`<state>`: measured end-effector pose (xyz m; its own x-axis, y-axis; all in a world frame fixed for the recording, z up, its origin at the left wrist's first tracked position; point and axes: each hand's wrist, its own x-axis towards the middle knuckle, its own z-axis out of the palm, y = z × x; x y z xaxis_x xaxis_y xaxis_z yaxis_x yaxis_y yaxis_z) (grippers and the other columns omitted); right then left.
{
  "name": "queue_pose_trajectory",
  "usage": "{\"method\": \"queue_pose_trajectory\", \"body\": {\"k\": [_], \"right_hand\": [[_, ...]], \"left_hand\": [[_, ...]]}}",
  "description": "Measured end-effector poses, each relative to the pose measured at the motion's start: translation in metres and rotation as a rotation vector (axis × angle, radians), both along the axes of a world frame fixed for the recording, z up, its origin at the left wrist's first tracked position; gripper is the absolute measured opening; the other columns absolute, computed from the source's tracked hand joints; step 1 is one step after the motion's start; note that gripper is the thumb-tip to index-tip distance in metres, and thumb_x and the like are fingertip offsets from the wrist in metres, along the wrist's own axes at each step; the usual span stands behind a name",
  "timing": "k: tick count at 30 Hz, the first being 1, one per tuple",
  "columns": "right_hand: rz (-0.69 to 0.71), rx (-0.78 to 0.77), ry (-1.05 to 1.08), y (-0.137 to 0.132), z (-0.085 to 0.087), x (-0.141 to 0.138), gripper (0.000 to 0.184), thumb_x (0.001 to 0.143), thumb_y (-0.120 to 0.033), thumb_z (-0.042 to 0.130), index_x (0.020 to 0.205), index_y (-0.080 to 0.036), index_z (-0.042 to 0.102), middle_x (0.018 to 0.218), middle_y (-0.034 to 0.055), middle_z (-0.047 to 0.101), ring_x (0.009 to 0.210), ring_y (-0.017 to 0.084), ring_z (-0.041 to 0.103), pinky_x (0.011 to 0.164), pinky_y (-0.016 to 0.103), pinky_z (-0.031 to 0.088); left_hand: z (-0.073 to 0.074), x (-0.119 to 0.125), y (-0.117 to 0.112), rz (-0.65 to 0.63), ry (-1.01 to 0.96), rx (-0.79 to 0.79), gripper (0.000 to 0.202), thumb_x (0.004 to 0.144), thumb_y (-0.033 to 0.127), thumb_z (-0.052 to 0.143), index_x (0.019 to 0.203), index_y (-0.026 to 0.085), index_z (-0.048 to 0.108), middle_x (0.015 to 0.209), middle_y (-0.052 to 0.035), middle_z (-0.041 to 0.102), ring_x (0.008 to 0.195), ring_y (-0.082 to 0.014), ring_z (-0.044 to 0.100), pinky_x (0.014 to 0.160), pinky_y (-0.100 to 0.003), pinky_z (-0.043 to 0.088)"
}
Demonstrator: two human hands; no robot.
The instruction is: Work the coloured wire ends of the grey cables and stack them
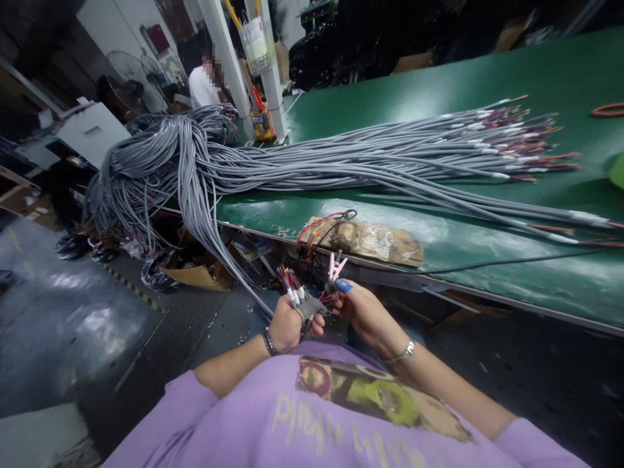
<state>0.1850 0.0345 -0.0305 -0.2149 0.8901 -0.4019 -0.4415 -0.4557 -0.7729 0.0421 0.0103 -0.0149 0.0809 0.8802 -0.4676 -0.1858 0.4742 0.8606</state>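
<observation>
My left hand (290, 323) is closed round the ends of several grey cables (251, 286). White sleeves (297, 296) and thin coloured wires (287, 278) stick up out of that fist. Beside it, my right hand (358, 309) is closed in a pinch close to a few red wires. A blue covering (344, 285) shows on its thumb. What lies between those fingertips is dark and too small to make out. Just above them is a pink clip (336, 265); whether the fingers touch it I cannot tell.
A thick bundle of grey cables (302, 162) lies along the green bench (370, 97), its looped part hanging off the left end. At the front edge sits a taped cardboard piece (365, 239) with leads. Behind are white posts (273, 97) and a person in white (202, 84).
</observation>
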Motion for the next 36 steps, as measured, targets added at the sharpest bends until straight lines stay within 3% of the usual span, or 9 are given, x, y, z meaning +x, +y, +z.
{"method": "queue_pose_trajectory", "body": {"k": [6,12,15,20,22,28,36], "right_hand": [[0.124,0.013,0.01,0.004,0.006,0.008,0.053,0.05,-0.063,0.081,0.068,-0.017,0.063,0.068,0.0008,0.059,0.058,0.011,0.047,0.054,0.026,0.039],[0.205,0.056,-0.017,-0.001,0.011,0.007,0.05,0.05,-0.058,0.083,0.067,-0.017,0.06,0.057,-0.0047,0.052,0.054,0.009,0.042,0.055,0.025,0.035],[0.183,0.094,-0.061,-0.002,0.007,0.007,0.043,0.052,-0.051,0.083,0.064,-0.018,0.058,0.056,-0.0043,0.053,0.054,0.009,0.042,0.055,0.026,0.034],[0.029,0.133,-0.144,-0.001,0.004,0.01,0.029,0.057,-0.04,0.078,0.063,-0.019,0.058,0.057,-0.0047,0.052,0.054,0.01,0.041,0.055,0.026,0.036],[0.021,0.128,-0.129,0.0,0.008,0.011,0.029,0.06,-0.042,0.077,0.067,-0.02,0.059,0.06,-0.0038,0.054,0.056,0.011,0.045,0.057,0.026,0.039],[0.2,0.159,-0.081,0.004,0.021,0.008,0.044,0.055,-0.038,0.082,0.09,-0.02,0.062,0.086,0.0059,0.069,0.077,0.018,0.061,0.066,0.029,0.045],[0.229,0.169,-0.146,0.01,0.021,0.005,0.034,0.056,-0.022,0.069,0.088,-0.018,0.062,0.067,-0.0023,0.061,0.062,0.013,0.053,0.059,0.026,0.039]], "left_hand": [[0.001,-0.002,0.004,-0.038,-0.038,0.002,0.049,0.051,0.057,0.079,0.065,0.014,0.06,0.048,-0.0024,0.061,0.036,-0.0128,0.053,0.038,-0.024,0.039],[0.0,0.0,0.004,0.021,-0.045,0.057,0.046,0.053,0.055,0.079,0.061,0.014,0.059,0.048,-0.0021,0.061,0.036,-0.0125,0.053,0.038,-0.023,0.04],[0.001,0.0,0.003,0.016,-0.03,0.056,0.047,0.053,0.056,0.079,0.06,0.014,0.059,0.048,-0.0021,0.06,0.036,-0.012,0.053,0.037,-0.023,0.039],[0.005,-0.001,0.004,0.03,0.005,0.063,0.049,0.051,0.058,0.078,0.061,0.014,0.059,0.047,-0.0017,0.06,0.037,-0.0121,0.054,0.038,-0.023,0.04],[0.004,-0.003,0.005,0.007,0.021,0.074,0.049,0.053,0.058,0.078,0.063,0.014,0.059,0.047,-0.0019,0.06,0.037,-0.012,0.054,0.037,-0.022,0.039],[-0.001,-0.003,0.002,-0.134,0.049,0.072,0.048,0.055,0.057,0.078,0.066,0.015,0.058,0.048,-0.001,0.06,0.035,-0.0109,0.053,0.037,-0.021,0.04],[0.007,-0.001,-0.001,-0.219,0.066,0.025,0.047,0.051,0.055,0.081,0.058,0.016,0.055,0.044,-0.0012,0.058,0.035,-0.0105,0.051,0.036,-0.021,0.039]]}}
